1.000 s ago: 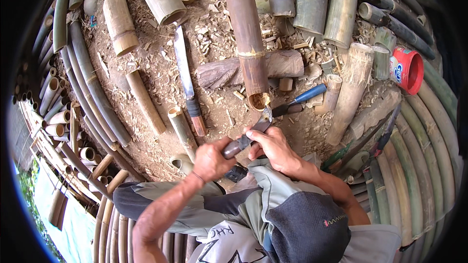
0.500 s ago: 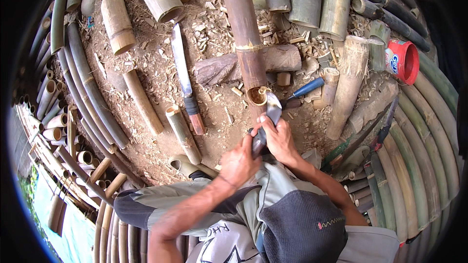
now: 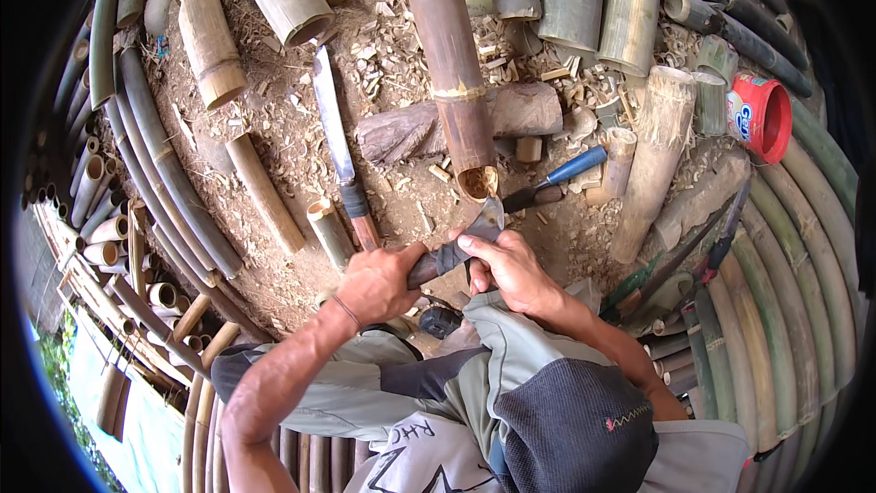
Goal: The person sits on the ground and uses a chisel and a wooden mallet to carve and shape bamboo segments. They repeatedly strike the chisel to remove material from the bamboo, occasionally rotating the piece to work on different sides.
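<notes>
Centre of frame: the left hand (image 3: 381, 283) is wrapped around the handle of a knife (image 3: 453, 256); the right hand (image 3: 513, 272) grips it near the blade. Upper centre: a brown bamboo tube (image 3: 453, 68) lies across a log (image 3: 397, 133).

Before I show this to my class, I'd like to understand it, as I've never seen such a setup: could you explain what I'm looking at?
There's no machine: these are a person's bare hands, the left hand and the right hand. The camera sits on the person's head, looking down; its wide lens bends straight edges.

Both hands hold a dark-handled knife, the left on its handle, the right near its blade. Just beyond is the open end of a brown bamboo tube, resting across a wooden log.

On the ground lie a long knife, a blue-handled tool, shavings and more bamboo.
</notes>
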{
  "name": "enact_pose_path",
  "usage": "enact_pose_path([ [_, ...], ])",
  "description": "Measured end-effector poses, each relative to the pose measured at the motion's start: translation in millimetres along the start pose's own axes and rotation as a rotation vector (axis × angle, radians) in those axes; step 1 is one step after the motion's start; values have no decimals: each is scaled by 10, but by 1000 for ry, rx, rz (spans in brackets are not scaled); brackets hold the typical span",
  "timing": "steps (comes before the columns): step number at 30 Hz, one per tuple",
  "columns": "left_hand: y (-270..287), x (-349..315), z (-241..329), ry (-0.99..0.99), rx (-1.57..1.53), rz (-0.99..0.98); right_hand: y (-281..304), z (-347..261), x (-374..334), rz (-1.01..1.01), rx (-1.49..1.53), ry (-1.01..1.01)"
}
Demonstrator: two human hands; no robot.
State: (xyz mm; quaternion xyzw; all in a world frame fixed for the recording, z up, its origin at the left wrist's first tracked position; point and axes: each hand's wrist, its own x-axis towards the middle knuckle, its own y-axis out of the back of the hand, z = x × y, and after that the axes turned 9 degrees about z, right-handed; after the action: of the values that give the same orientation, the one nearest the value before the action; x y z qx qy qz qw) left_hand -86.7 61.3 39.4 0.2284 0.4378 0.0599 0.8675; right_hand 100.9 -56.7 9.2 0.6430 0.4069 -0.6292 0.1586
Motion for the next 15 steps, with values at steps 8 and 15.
enact_pose_path([
  [8, -920, 83, 637, 337, -511, 180, 86, 44, 64, 343, -540, 403],
  [15, -1202, 247, 895, 392, -682, 305, 92, 37, 150, 514, -776, 473],
])
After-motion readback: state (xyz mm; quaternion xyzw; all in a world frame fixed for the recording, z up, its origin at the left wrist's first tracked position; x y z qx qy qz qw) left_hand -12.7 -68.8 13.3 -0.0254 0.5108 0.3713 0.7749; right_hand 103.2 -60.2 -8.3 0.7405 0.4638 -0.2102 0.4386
